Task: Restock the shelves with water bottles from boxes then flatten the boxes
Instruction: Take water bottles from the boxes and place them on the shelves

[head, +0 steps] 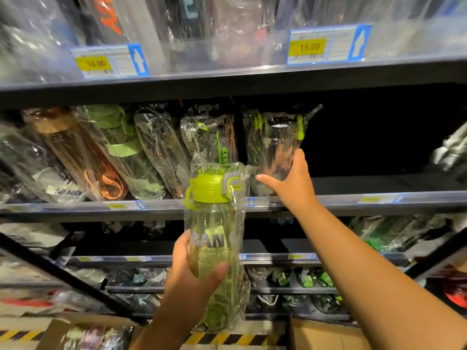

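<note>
I read the near green-lidded bottle [214,248] as clear, smooth plastic under crinkled glossy film; its lime lid [209,189] looks like duller plastic. The dark bottle [278,147] farther right wears the same shiny wrap. The shelf edge [379,208] is dark matt metal. The price tag [326,44] looks like paper, and the box [326,334] near right is matt cardboard.

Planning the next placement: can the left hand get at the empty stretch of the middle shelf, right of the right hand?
Probably not directly. The left hand grips the green-lidded bottle below, and the right hand, holding a wrapped bottle, and its forearm lie across the way to that gap.
</note>
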